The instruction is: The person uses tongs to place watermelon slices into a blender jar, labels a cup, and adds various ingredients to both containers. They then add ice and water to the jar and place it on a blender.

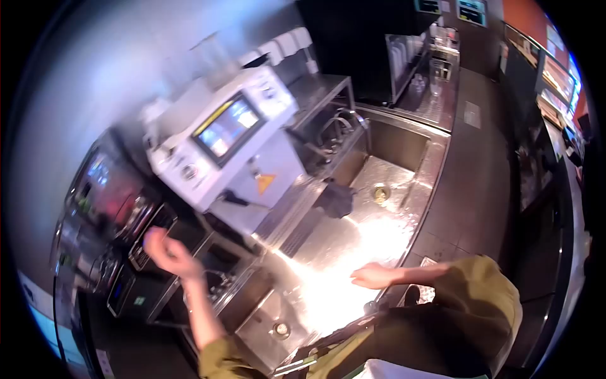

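My left hand (169, 254) is raised on the left, somewhat blurred, its fingers loosely bent with nothing showing in them. It overlaps the dark control panel (142, 258) of a blender-like appliance, beside clear jugs (123, 211). Low over the brightly lit steel counter (328, 278), close to its front edge, is my right hand (374, 276). Its fingers point left, loosely extended, and hold nothing that I see. Between and beyond both hands stands a white machine (278, 161) with a lit screen (227, 128) and a yellow warning label (266, 183).
A small sink (249, 328) lies at the lower left, and a larger sink (404, 148) at the far right. A dark cloth (335, 199) rests on the counter in front of the machine. Taps (341, 126) rise behind the larger sink. A tiled floor aisle (470, 158) runs along the right.
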Motion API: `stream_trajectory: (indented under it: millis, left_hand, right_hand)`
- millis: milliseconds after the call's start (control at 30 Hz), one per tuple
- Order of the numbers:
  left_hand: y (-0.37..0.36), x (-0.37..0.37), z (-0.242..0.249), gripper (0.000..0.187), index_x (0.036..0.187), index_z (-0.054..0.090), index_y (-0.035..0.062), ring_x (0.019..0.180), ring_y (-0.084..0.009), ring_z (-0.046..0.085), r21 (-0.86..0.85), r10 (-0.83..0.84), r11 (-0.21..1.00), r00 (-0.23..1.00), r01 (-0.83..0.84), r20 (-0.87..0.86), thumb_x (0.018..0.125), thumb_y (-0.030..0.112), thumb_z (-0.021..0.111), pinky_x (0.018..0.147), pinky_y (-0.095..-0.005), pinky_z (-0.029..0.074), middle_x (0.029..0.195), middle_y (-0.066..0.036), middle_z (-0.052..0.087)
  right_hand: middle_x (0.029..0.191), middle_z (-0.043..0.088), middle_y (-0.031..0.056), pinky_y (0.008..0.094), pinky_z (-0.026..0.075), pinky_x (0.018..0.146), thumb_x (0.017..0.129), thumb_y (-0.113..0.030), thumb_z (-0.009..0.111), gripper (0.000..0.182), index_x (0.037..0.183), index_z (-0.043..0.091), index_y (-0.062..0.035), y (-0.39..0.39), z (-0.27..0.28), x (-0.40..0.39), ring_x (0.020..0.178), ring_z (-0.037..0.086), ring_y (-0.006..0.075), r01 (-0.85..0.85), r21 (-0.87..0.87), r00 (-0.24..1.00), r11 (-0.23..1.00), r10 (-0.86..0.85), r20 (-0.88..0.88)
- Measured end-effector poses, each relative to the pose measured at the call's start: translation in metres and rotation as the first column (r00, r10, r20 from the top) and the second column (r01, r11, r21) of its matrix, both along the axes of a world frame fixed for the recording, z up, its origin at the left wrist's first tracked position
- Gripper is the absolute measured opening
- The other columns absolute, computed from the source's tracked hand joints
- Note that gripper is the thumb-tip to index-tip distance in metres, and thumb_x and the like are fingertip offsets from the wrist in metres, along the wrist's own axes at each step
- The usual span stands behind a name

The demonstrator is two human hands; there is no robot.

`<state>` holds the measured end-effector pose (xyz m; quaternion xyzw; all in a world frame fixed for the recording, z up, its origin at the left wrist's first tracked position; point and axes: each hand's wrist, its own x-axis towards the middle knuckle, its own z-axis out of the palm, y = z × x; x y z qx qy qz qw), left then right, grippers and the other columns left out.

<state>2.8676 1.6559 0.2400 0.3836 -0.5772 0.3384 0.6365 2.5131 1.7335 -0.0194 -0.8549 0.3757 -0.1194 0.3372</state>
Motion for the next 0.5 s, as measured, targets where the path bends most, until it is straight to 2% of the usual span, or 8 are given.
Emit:
stream_trajectory:
  millis: [100,200,233,267,333,367,433,500]
  left_hand:
    - [-0.005,-0.241,-0.034,0.024,0.082,0.062,0.0027,0.079,-0.0283,0.059,0.292,-0.642,0.765,0.647,0.574,0.411,0.06,0.012,0.059,0.074,-0.0374,0.047,0.086,-0.012,0.06]
    - [-0.101,-0.4,-0.012,0.02,0.091,0.057,-0.0007,0.087,-0.0253,0.056,0.114,-0.752,0.656,0.66,0.746,0.01,0.071,-0.002,0.056,0.077,-0.032,0.044,0.094,-0.014,0.058]
    - [-0.155,-0.431,0.002,0.019,0.093,0.057,0.0,0.087,-0.0221,0.055,0.022,-0.742,0.664,0.662,0.747,-0.106,0.073,0.002,0.056,0.076,-0.0288,0.042,0.096,-0.012,0.058]
    - [-0.214,-0.443,0.007,0.019,0.093,0.058,0.0011,0.086,-0.021,0.054,0.05,-0.633,0.755,0.747,0.653,-0.202,0.075,0.006,0.057,0.076,-0.0284,0.042,0.095,-0.01,0.058]
    - [-0.304,-0.439,0.006,0.037,0.103,0.054,-0.0001,0.09,-0.0248,0.053,0.271,-0.328,0.809,0.782,0.522,-0.53,0.074,0.02,0.061,0.081,-0.0323,0.041,0.1,-0.015,0.056]
    - [-0.361,-0.421,-0.007,0.045,0.104,0.051,-0.0032,0.098,-0.0317,0.048,0.352,-0.108,0.859,0.805,0.37,-0.584,0.07,0.024,0.061,0.085,-0.038,0.038,0.105,-0.02,0.05]
    - [-0.432,-0.373,-0.019,0.059,0.113,0.042,-0.0067,0.108,-0.0356,0.041,0.453,0.116,0.875,0.832,0.173,-0.542,0.07,0.026,0.063,0.092,-0.0405,0.032,0.113,-0.026,0.044]
    - [-0.476,-0.341,-0.014,0.064,0.115,0.037,-0.0102,0.109,-0.0367,0.04,0.442,0.257,0.897,0.831,-0.015,-0.493,0.069,0.025,0.065,0.094,-0.041,0.031,0.113,-0.027,0.043]
  right_hand:
    - [0.066,0.058,0.0124,0.0433,0.044,0.06,0.081,-0.03,0.05,0.022,0.075,0.057,-0.0097,0.013,0.037,-0.125,0.063,0.057,0.0314,0.345,-0.038,0.9,0.938,-0.342,-0.269]
    - [0.053,0.051,0.0084,0.036,0.04,0.041,0.071,-0.026,0.061,0.025,0.058,0.047,-0.0093,-0.014,0.048,-0.219,0.047,0.052,0.0277,0.4,-0.588,0.898,0.703,-0.428,0.099]
    - [0.056,0.052,0.009,0.0376,0.041,0.045,0.071,-0.025,0.061,0.024,0.06,0.047,-0.0088,-0.02,0.052,-0.254,0.052,0.053,0.0281,0.494,-0.552,0.837,0.672,-0.54,0.09]
    - [0.071,0.055,0.0096,0.0376,0.044,0.052,0.069,-0.022,0.062,0.019,0.072,0.05,-0.0081,-0.021,0.06,-0.288,0.063,0.057,0.0276,0.637,-0.382,0.732,0.67,-0.68,0.028]
    - [0.109,0.047,0.0141,0.0379,0.046,0.071,0.069,-0.018,0.063,0.051,0.115,0.04,-0.0102,-0.017,0.065,-0.367,0.085,0.056,0.0312,0.771,-0.081,0.633,0.632,-0.774,-0.01]
    - [0.114,0.044,0.0164,0.0388,0.045,0.076,0.07,-0.019,0.063,0.062,0.123,0.033,-0.0098,-0.015,0.055,-0.414,0.093,0.053,0.0331,0.772,-0.126,0.622,0.623,-0.781,-0.053]
    - [0.105,0.049,0.0174,0.0398,0.043,0.078,0.069,-0.021,0.063,0.059,0.12,0.038,-0.0041,-0.01,-0.003,-0.517,0.094,0.052,0.0333,0.803,-0.176,0.572,0.569,-0.819,-0.042]
    - [0.089,0.054,0.0167,0.0413,0.044,0.074,0.069,-0.021,0.062,0.038,0.099,0.049,-0.0018,-0.014,-0.029,-0.591,0.084,0.054,0.0332,0.861,-0.079,0.432,0.502,-0.805,-0.407]
